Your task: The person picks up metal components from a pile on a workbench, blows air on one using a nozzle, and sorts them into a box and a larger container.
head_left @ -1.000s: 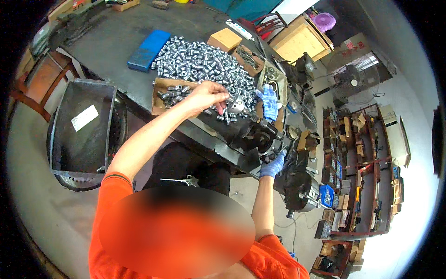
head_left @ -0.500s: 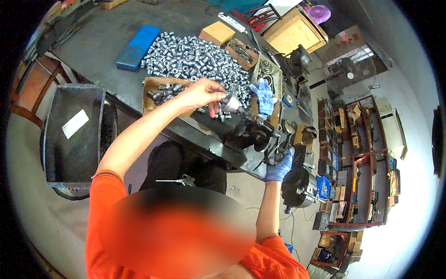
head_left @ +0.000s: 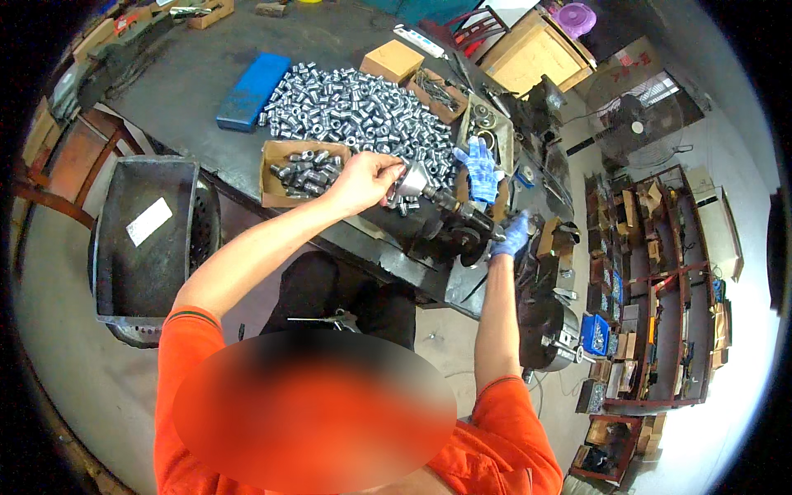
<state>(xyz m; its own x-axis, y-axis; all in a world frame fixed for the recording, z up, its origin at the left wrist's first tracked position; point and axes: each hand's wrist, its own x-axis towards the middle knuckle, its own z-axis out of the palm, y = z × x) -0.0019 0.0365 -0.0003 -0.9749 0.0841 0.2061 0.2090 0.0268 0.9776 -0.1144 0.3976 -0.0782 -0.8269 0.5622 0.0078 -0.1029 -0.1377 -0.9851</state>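
My bare left hand has its fingers closed at the wide end of a silvery cone-shaped chuck. What sits between those fingertips is hidden. The chuck is on the end of a dark spindle machine mounted at the bench edge. At the machine's other end is my right hand, in a blue glove, fingers curled; what it grips is too unclear to name. An open cardboard box with dark metal fittings stands beside my left wrist. Behind it spreads a big heap of shiny metal fittings.
A blue case and a closed carton border the heap. A blue-white glove lies behind the machine. Left of the bench stands a black metal bin; a fan and loaded shelves are at right.
My right hand has moved up and away from me, to the machine's right end. My left hand stays at the chuck. The whole view has shifted slightly.
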